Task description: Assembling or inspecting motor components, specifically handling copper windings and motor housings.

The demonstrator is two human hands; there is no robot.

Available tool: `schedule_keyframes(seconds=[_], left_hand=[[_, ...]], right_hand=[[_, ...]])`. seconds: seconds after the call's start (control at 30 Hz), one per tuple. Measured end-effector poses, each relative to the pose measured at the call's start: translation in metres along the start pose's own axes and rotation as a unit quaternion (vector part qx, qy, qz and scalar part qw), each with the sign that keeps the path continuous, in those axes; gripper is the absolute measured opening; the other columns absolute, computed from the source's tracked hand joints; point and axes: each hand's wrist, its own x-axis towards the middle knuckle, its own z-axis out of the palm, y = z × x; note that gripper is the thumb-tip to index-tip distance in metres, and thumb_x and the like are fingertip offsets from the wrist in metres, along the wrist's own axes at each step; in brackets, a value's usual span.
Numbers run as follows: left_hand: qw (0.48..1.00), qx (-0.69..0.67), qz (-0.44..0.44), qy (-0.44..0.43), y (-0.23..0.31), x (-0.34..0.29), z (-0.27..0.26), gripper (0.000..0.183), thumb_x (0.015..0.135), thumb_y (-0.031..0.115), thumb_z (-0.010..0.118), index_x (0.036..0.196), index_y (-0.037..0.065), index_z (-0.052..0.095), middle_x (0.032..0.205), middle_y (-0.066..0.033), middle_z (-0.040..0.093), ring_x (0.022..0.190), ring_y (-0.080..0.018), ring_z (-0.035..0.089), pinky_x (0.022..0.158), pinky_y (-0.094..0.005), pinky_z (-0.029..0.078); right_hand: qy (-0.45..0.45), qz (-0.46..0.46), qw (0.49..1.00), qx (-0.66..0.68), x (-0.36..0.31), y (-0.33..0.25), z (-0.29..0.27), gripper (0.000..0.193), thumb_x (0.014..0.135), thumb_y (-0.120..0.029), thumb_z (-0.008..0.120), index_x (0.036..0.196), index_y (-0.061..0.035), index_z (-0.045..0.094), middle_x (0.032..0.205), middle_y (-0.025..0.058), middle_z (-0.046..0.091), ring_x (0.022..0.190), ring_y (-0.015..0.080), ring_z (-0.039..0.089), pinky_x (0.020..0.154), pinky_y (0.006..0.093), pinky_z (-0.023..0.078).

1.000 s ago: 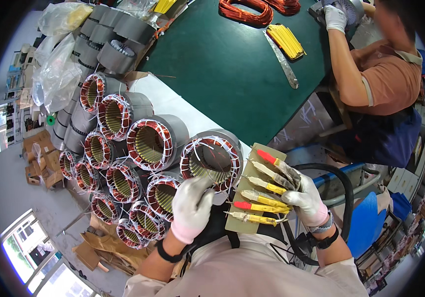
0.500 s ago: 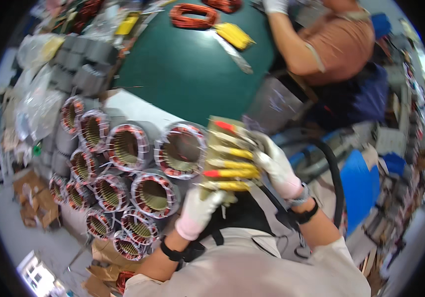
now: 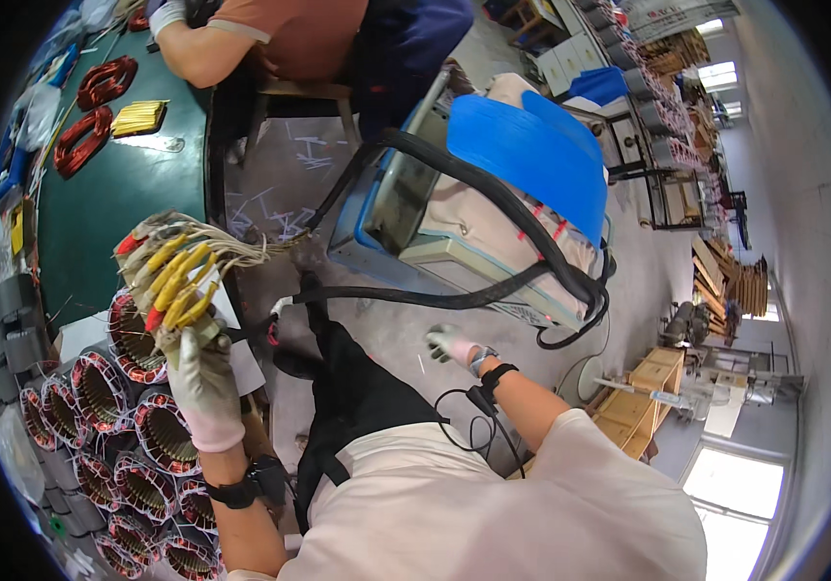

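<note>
In my left hand (image 3: 204,392), gloved in white, is a tan board with a row of yellow and red test clips (image 3: 175,281) along it. The fingers close round its lower edge. Pale wires (image 3: 241,244) fan out from the clips and run to a black cable hose (image 3: 343,184). My right hand (image 3: 451,345), also gloved, hangs apart over the floor with nothing in it and its fingers spread. Below and beside my left hand, wound motor stators (image 3: 166,431) stand stacked with their round openings facing me.
A green table (image 3: 67,223) at the left bears copper wire coils (image 3: 83,142) and a yellow bundle (image 3: 139,118). A person (image 3: 285,29) sits at its far end. Ahead, a wheeled-looking machine (image 3: 478,261) carries a blue sheet (image 3: 531,155). A black hose (image 3: 415,293) crosses the floor.
My view has swung to the right. My right hand has let go of the clip board and moved away from it; my left hand still holds the board.
</note>
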Motion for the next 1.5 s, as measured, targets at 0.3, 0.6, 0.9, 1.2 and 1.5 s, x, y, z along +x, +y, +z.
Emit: schedule_keyframes(seconds=[0.3,0.6,0.9,1.2,1.5], left_hand=[[0.999,0.047,0.010,-0.022,-0.008,0.006,-0.020,0.032,0.107,0.025,0.053,0.134,0.008,0.052,0.119,-0.0028,0.061,0.099,-0.0124,0.059,0.085,-0.0276,0.047],[0.995,0.092,0.031,-0.001,-0.003,0.015,-0.021,0.032,0.105,0.026,0.056,0.130,0.006,0.054,0.118,-0.0042,0.063,0.096,-0.0154,0.061,0.083,-0.0299,0.048],[1.000,0.001,0.014,-0.001,-0.009,0.012,-0.013,0.036,0.106,0.027,0.054,0.136,0.007,0.049,0.123,-0.0081,0.061,0.101,-0.0169,0.061,0.086,-0.0305,0.049],[1.000,0.005,0.025,-0.011,-0.009,0.017,-0.024,0.036,0.105,0.026,0.056,0.137,0.009,0.053,0.125,-0.0052,0.063,0.105,-0.0156,0.062,0.088,-0.0311,0.049],[0.998,-0.049,0.044,-0.012,-0.008,0.006,0.008,0.029,0.102,0.023,0.062,0.126,0.008,0.059,0.108,-0.0019,0.065,0.089,-0.0105,0.062,0.078,-0.0285,0.053]], right_hand=[[0.285,-0.057,0.870,0.398,0.037,0.094,-0.093,0.040,0.094,-0.014,0.060,0.132,-0.0091,0.050,0.108,0.0096,0.066,0.087,0.0288,0.068,0.071,0.0444,0.054],[0.262,-0.082,0.848,0.454,0.008,0.065,-0.086,0.014,0.095,-0.014,0.057,0.108,-0.0084,0.059,0.099,0.0097,0.066,0.087,0.0294,0.070,0.073,0.0436,0.054],[0.119,-0.007,0.988,0.098,-0.022,0.069,-0.063,0.058,0.093,-0.020,0.067,0.142,0.0003,0.045,0.100,0.0145,0.069,0.073,0.0233,0.071,0.060,0.0345,0.056],[0.089,-0.018,0.996,-0.021,-0.015,0.061,-0.045,0.050,0.093,-0.023,0.067,0.134,0.0022,0.056,0.099,0.0119,0.070,0.070,0.0186,0.068,0.059,0.0323,0.054],[-0.021,-0.068,0.995,-0.076,0.008,0.064,-0.044,0.035,0.099,-0.024,0.061,0.126,-0.0021,0.055,0.091,0.0093,0.067,0.070,0.0201,0.067,0.060,0.0340,0.054]])
